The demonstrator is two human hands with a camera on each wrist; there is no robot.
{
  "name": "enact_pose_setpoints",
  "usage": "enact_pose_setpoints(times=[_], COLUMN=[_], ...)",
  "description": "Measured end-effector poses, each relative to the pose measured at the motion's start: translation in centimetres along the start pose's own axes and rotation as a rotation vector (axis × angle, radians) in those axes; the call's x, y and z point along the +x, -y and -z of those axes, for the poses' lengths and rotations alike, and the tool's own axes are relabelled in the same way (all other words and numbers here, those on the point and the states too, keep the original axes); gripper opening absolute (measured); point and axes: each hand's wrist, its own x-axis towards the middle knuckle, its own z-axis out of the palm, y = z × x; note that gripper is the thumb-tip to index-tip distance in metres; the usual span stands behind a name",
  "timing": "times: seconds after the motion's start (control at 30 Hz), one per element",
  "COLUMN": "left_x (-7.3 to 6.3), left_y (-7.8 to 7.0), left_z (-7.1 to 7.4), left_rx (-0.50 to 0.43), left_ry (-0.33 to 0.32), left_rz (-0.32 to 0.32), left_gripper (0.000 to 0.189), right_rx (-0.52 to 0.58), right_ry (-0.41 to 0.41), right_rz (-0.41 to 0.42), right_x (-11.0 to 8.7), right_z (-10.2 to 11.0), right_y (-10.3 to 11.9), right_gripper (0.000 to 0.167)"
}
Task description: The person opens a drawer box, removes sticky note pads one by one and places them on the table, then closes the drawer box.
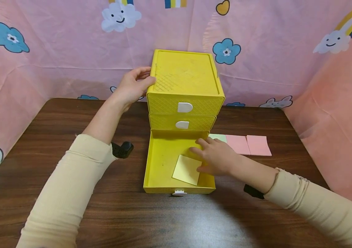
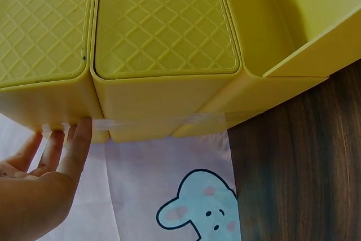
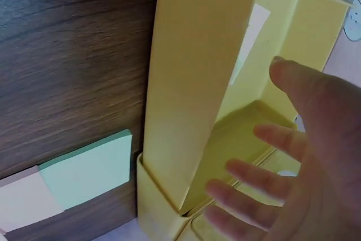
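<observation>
A yellow drawer unit (image 1: pixel 185 70) stands on the table, its bottom drawer (image 1: pixel 160 165) pulled out toward me. Inside that drawer lies a pale yellow sticky note pad (image 1: pixel 185 170), close to its front right. With spread fingers, my right hand (image 1: pixel 217 156) hovers over the drawer's right side, thumb near the pad and nothing held. My left hand (image 1: pixel 134 86) rests on the unit's upper left side; in the left wrist view its fingertips (image 2: pixel 83 131) touch the side wall. The two upper drawers, with white handles (image 1: pixel 184 107), are closed.
Right of the unit, a green pad (image 3: pixel 90 167) and two pink pads (image 1: pixel 258 145) lie in a row on the dark wooden table (image 1: pixel 117 213). A pink patterned cloth (image 1: pixel 70 51) hangs behind and at both sides. Black wrist cameras (image 1: pixel 122 150) sit at the sleeves.
</observation>
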Motion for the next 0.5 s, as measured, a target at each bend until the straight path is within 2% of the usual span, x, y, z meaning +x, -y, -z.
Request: enact_pose_setpoints(times=[0.17, 0.5], left_x=[-0.1, -0.1], left_y=[0.0, -0.1], left_z=[0.1, 0.0], left_rx=[0.002, 0.018], left_ry=[-0.001, 0.002], left_rz=[-0.005, -0.005], left_gripper=[0.053, 0.054], right_rx=[-0.027, -0.065], right_ry=[0.136, 0.27], right_rz=[-0.01, -0.014], right_x=[0.8, 2.3], right_z=[0.1, 0.4], right_y=[1.4, 3.5], right_gripper=[0.064, 0.067])
